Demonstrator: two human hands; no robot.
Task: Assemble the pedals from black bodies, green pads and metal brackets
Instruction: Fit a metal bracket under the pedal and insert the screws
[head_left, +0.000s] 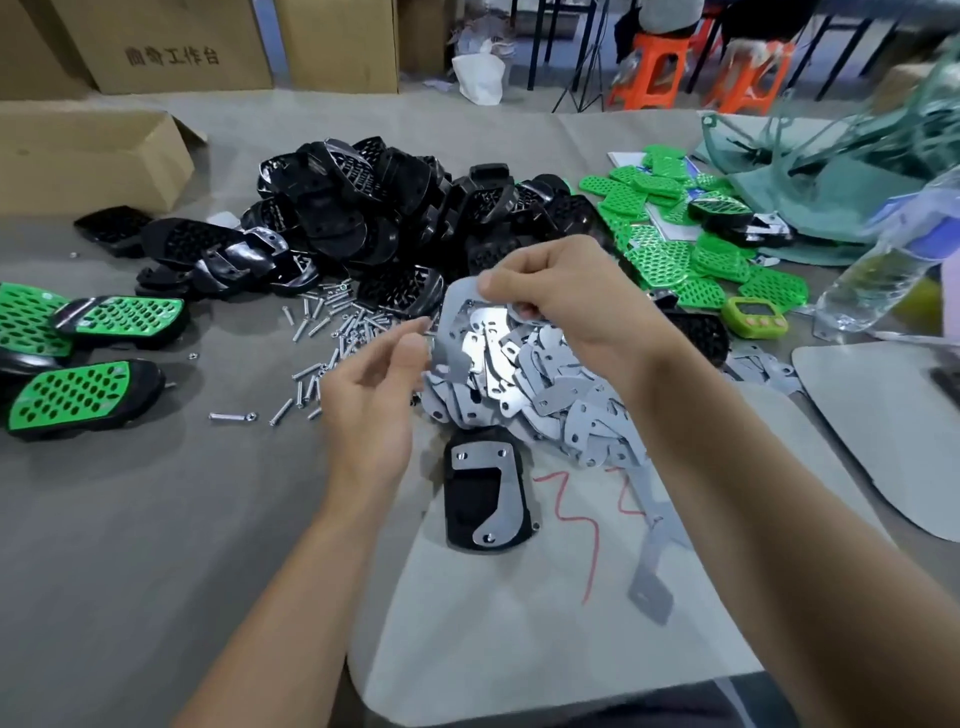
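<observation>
A metal bracket (456, 319) is pinched between the thumb and fingers of the right hand (561, 301) and is held up over the pile of brackets (550, 384), which lies in the middle of the table (130, 519). The left hand (371, 389) is raised just left of it, with fingers loosely curled and the tips at the bracket's lower left edge; whether that edge is actually gripped cannot be told. Just near of the pile, a black body (467, 499) is laid on a pale sheet (493, 649) marked in red, with a second bracket (480, 457) set on its upper side. A heap of black bodies (363, 208) is seen beyond the hands, and green pads (675, 244) are scattered at the far right. Loose screws (332, 332) are spread between that heap and the left hand. Pedals with green faces (78, 397) are laid at the left edge. A green timer (753, 317) and a water bottle (872, 280) are placed at the right, and a cardboard box (88, 156) at the far left.
</observation>
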